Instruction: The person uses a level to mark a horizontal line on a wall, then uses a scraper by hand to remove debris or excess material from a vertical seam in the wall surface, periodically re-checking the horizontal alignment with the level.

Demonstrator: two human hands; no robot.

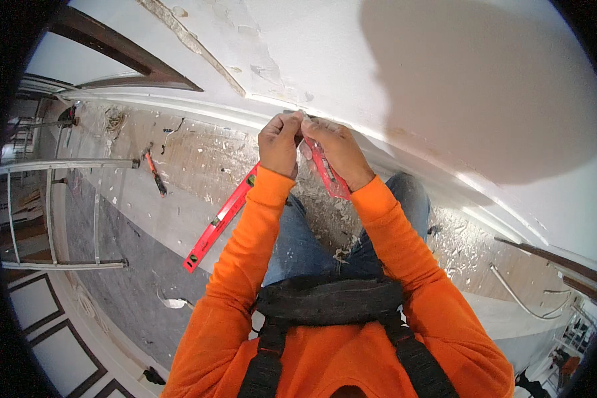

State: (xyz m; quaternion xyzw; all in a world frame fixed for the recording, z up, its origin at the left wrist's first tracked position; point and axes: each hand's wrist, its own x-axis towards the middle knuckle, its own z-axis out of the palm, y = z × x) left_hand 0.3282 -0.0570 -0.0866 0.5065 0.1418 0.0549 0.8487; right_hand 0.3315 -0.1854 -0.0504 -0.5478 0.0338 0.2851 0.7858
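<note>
My two hands meet in front of me, close to the base of the white wall. A red packet with clear plastic (330, 171) hangs below my right hand (338, 149), which is closed on its upper part. Something small and pale shows through the plastic, too unclear to name. My left hand (280, 142) is closed in a pinch, its fingertips against those of the right; what lies between them is hidden. Beside my left forearm, a red spirit level (220, 222) lies slantwise on the floor, its upper end near my left wrist.
A hammer with a red and black handle (154, 174) lies on the debris-strewn floor to the left. Farther left is a metal ladder-like frame (73, 164). A putty-knife-like tool (174, 303) rests on the grey covering. At right, a bent metal tube (514, 288) lies near dark trim (544, 252).
</note>
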